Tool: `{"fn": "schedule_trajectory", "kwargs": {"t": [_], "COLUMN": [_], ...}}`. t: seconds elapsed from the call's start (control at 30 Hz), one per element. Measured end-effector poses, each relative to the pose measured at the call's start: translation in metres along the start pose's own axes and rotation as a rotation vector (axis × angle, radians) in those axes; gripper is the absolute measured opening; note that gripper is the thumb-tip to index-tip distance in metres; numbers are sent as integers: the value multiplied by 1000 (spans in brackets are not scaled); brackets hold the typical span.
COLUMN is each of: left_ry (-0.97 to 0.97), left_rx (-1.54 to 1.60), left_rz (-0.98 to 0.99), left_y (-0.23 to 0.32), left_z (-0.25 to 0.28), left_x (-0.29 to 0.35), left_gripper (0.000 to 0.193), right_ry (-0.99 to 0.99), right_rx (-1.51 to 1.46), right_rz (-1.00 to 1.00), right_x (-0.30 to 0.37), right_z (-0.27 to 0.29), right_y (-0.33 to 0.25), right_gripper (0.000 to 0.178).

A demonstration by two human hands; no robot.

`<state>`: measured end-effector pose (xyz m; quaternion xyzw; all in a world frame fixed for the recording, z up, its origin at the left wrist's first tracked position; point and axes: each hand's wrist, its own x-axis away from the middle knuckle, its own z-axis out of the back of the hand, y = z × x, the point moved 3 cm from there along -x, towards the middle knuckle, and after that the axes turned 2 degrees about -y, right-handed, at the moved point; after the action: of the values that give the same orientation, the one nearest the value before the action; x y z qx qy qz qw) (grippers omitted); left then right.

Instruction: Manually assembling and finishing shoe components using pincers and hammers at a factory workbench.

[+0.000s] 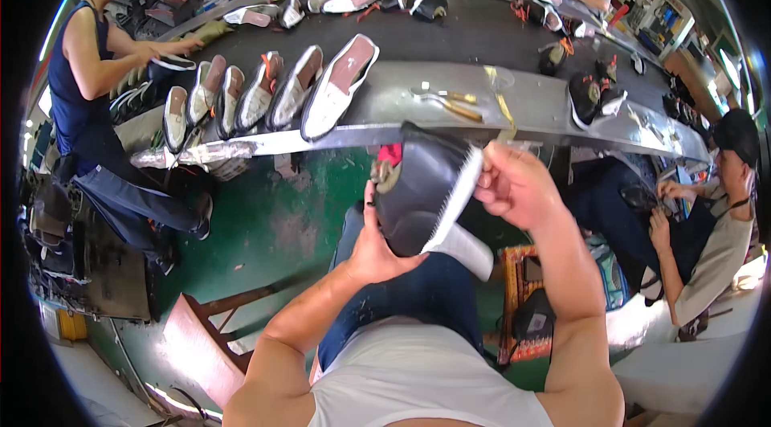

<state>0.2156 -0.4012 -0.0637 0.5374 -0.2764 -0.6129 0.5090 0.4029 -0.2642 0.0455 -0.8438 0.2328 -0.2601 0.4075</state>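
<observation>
A black shoe upper (pixel 414 194) is held up in front of me above my lap, tilted. A white toothed or stitched edge (pixel 456 200) runs along its right side, and a smooth white flap (pixel 466 252) hangs from the lower end. My left hand (pixel 369 246) wraps the shoe from the left and below, thumb up its side. Closed in a pinch, my right hand (pixel 518 186) meets the upper end of the white edge; whatever lies between its fingertips is too small to make out. A reddish and tan piece (pixel 388 170) shows at the shoe's left side.
Beyond my hands, a metal ledge (pixel 385 106) edges a dark conveyor belt (pixel 450 37). White shoes (pixel 341 85) line its left part; yellow-handled tools (pixel 454 103) lie mid-ledge. One person (pixel 80 57) stands left, another (pixel 715 226) sits right. A wooden stool (pixel 201 347) is lower left.
</observation>
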Motion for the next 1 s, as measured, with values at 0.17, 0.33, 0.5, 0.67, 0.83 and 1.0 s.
{"fn": "schedule_trajectory", "kwargs": {"t": [0.17,0.33,0.5,0.67,0.83,1.0], "left_ry": [-76,-68,-183,-603,-207,-152], "left_rx": [659,1040,942,-160,8,383], "left_rz": [502,699,749,795,449,436], "left_y": [-52,-62,-82,-95,-76,-74], "left_z": [-32,-46,-49,-10,-6,-3], "left_x": [62,67,77,57,-6,-4], "left_gripper": [131,125,131,136,103,64], "right_ry": [156,-222,51,172,133,174], "right_rx": [268,524,46,190,538,995], "right_rz": [305,254,105,155,248,292], "right_x": [-19,-4,-37,-40,-47,-34], "right_z": [118,70,97,97,67,28], "right_y": [80,168,202,218,214,185], "right_gripper": [60,82,72,53,52,64]}}
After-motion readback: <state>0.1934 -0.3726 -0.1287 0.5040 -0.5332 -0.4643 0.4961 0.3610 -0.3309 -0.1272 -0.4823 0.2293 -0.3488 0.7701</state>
